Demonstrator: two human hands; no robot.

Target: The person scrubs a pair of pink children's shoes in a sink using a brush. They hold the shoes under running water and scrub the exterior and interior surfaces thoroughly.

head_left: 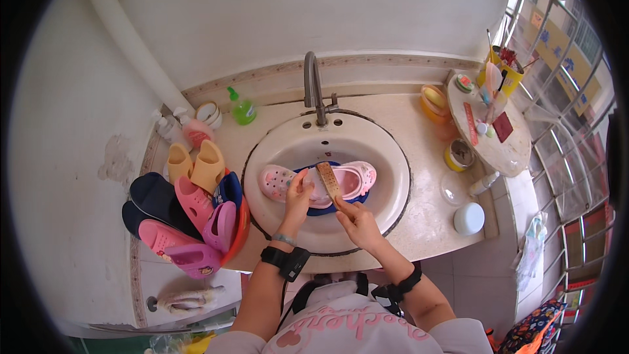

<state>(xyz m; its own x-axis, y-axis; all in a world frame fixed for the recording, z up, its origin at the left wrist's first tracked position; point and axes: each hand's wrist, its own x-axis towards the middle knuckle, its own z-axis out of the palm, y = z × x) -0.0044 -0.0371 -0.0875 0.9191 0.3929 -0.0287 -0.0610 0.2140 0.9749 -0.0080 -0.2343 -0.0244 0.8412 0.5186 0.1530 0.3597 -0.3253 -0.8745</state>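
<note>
In the sink (386, 164), pale pink clog footwear (276, 180) lies across a dark blue thing (320, 211) that I cannot make out. A perforated toe with small charms is at the left; a pink-lined opening is at the right. Whether this is one clog or two I cannot tell. My left hand (299, 195) grips the pink footwear near its middle, fingers curled. My right hand (358, 220) holds the near end of a brown scrubbing brush (329, 181), tilted across the footwear. The brush's bristles are hidden beneath it.
A grey faucet (313, 85) rises behind the sink. Left of it, a red basin (241, 231) is heaped with slippers and clogs (193, 203); a green pump bottle (243, 110) stands behind. On the right are a white-lidded jar (469, 219), a tin (458, 155) and a small cluttered board (511, 151).
</note>
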